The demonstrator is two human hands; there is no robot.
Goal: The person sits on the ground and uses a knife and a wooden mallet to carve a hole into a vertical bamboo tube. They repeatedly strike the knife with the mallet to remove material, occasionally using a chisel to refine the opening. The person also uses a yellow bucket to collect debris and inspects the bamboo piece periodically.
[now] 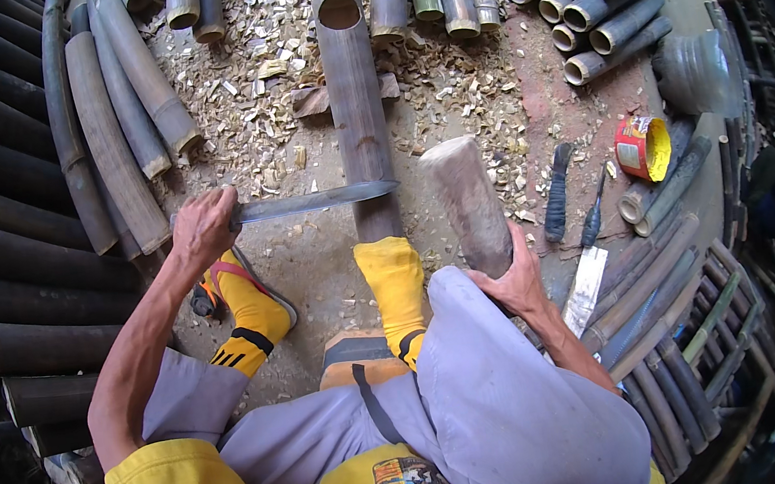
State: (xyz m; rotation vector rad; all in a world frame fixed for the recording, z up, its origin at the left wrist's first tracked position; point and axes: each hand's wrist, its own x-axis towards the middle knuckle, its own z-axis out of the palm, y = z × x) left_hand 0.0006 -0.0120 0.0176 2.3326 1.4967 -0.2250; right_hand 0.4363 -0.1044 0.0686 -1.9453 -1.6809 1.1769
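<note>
My left hand (205,226) is closed round the handle of a long knife (316,200), its blade pointing right. The blade's tip end lies over a thick dark bamboo tube (358,121); whether it touches or cuts in, I cannot tell. My right hand (514,281) grips the lower end of a thick wooden block (466,197), which is held up to the right of the tube. My foot in a yellow sock (391,275) rests on the tube's near end. The tube's far end, with a hole in it, is raised on a small wooden piece (311,101).
Wood chips (247,95) cover the ground around the tube. Bamboo lengths lie at the left (114,144) and are stacked at the far right (616,20). To my right are a black-wrapped tool (558,194), a dark-handled tool (592,223), a flat blade (587,288) and a red-yellow can (642,149).
</note>
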